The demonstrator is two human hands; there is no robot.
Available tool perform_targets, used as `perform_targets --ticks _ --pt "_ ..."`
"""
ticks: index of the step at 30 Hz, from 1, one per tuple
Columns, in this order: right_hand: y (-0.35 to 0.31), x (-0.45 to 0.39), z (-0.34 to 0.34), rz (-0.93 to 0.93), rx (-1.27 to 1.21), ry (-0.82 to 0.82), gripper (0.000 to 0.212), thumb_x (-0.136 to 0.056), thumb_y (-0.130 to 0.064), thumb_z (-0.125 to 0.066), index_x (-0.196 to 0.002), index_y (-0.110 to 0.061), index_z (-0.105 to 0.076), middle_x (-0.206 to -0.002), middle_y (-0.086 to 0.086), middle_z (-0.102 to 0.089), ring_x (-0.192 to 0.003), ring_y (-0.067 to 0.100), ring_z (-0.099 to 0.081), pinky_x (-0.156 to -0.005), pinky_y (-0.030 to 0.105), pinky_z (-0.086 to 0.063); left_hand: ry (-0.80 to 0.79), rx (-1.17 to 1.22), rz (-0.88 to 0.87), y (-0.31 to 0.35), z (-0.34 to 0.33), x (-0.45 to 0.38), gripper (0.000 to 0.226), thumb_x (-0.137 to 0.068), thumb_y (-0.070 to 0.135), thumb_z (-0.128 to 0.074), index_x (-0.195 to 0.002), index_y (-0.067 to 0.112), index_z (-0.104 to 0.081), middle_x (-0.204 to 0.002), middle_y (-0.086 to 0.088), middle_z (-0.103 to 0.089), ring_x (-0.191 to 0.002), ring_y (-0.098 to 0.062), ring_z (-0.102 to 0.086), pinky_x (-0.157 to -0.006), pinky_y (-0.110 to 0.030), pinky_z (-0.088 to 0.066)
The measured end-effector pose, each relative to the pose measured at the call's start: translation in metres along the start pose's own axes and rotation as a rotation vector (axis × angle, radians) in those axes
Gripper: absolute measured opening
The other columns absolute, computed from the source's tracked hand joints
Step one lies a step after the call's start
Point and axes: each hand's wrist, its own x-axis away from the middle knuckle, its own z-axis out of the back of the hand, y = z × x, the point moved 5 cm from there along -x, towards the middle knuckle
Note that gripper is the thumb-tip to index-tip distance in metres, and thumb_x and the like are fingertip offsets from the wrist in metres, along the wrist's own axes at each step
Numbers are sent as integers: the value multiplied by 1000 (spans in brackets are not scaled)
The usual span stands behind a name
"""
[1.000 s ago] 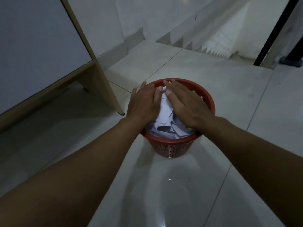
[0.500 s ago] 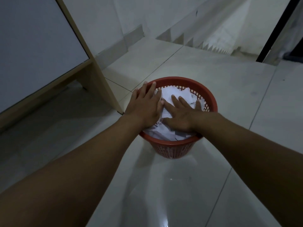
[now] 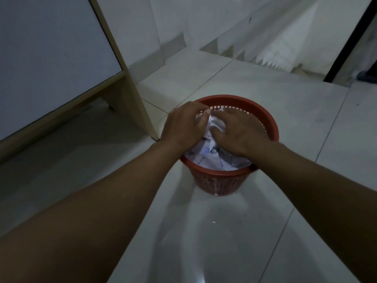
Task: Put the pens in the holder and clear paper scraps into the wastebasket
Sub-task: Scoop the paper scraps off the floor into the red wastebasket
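A red mesh wastebasket (image 3: 263, 117) stands on the tiled floor, filled with crumpled white paper scraps (image 3: 212, 158). Both of my hands are inside its mouth. My left hand (image 3: 183, 125) has its fingers curled round a wad of the paper at the far left of the pile. My right hand (image 3: 238, 131) lies on the pile, its fingers bent and gripping the same wad from the right. No pens or pen holder are in view.
A wooden desk leg (image 3: 130, 78) and side panel stand just left of the basket. Glossy floor tiles (image 3: 204, 231) spread in front. A staircase (image 3: 275, 54) rises at the back, and a dark door frame (image 3: 350, 37) stands at the right.
Both hands lay flat and pressed the paper down before; now their fingers have curled and bunch the paper between them. The view has tilted slightly.
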Motion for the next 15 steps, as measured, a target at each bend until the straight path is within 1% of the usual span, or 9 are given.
perform_targets --ticks 2,4,6,7,9,10,12,15 --pt "-7 6 8 -12 19 82 55 -101 -53 -34 -154 -37 -26 -163 4 -26 -150 27 -22 -121 55 -17 49 29 4 2 10 3 33 -99 35 -47 -118 21 -70 -115 0 -71 -103 -15 -63 -91 -40 -53" --pt "-21 12 16 25 22 208 52 -102 -52 -33 -150 -34 -36 -159 4 -34 -148 26 -28 -119 56 -22 100 52 21 1 23 7 33 -99 35 -47 -118 21 -70 -114 1 -71 -102 -14 -63 -89 -39 -54" --pt "-39 18 23 85 9 332 47 -101 -47 -37 -144 -29 -47 -153 4 -45 -143 25 -37 -116 54 -29 142 68 58 -7 37 14 34 -99 36 -47 -121 20 -68 -119 0 -69 -107 -14 -62 -92 -39 -54" --pt "-48 21 25 111 -3 367 46 -101 -45 -40 -142 -27 -50 -151 4 -48 -142 24 -39 -116 52 -31 164 71 69 -10 45 18 35 -99 37 -47 -123 20 -67 -122 1 -69 -109 -13 -62 -93 -39 -55" --pt "-69 24 27 161 -23 397 43 -100 -41 -44 -139 -24 -54 -147 4 -52 -139 23 -42 -115 48 -33 215 74 60 -18 65 29 38 -99 38 -47 -124 18 -66 -122 1 -68 -108 -12 -62 -92 -36 -55" --pt "-81 25 27 186 -33 403 42 -99 -39 -46 -137 -23 -57 -145 4 -54 -137 23 -45 -113 46 -35 241 79 48 -22 76 37 36 -99 36 -48 -123 17 -67 -119 0 -69 -106 -12 -62 -90 -35 -56" --pt "-110 27 22 244 -82 413 39 -98 -36 -48 -132 -21 -62 -137 4 -61 -127 23 -53 -106 43 -42 295 92 37 -33 101 57 31 -100 30 -50 -119 13 -68 -113 -1 -70 -100 -11 -63 -86 -33 -55" --pt "-154 29 3 303 -176 335 36 -100 -35 -48 -129 -20 -63 -130 2 -65 -117 22 -59 -98 38 -47 339 67 95 -58 131 92 30 -100 29 -50 -117 14 -69 -108 0 -69 -95 -10 -63 -81 -29 -54"
